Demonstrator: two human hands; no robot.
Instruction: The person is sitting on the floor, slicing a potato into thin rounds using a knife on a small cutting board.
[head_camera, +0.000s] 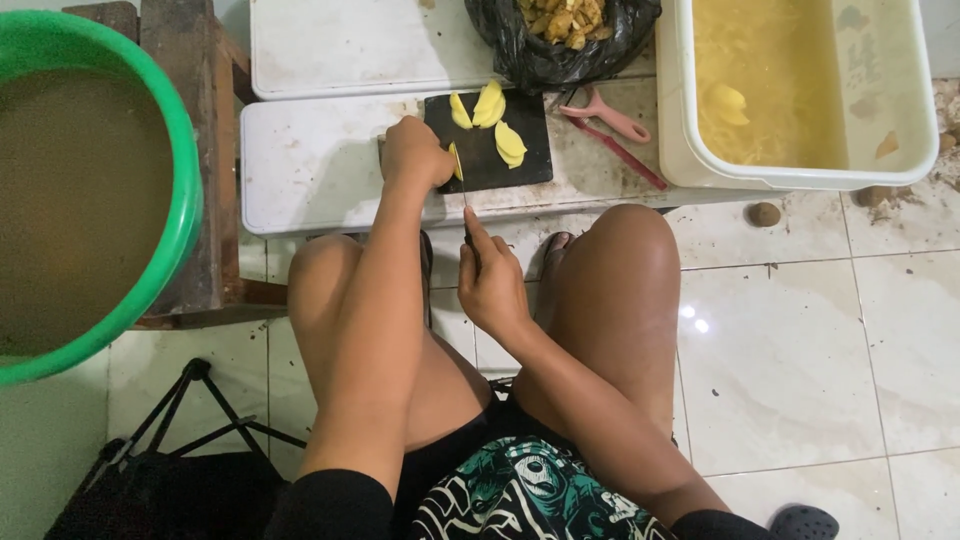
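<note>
Left hand (415, 152) pinches a potato piece (456, 161) — right hand (492, 285) grips the knife (468, 215).

Yellow slices (489, 104), black board (490, 160)

My low white worktop (310, 160) carries a black cutting board (490, 140). Right of the board lie a pink peeler (612, 118), then a white tub (800, 170); behind it, a black bag (560, 50).

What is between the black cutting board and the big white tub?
In the head view, a pink peeler lies on the white board between the black cutting board and the white tub.
</note>
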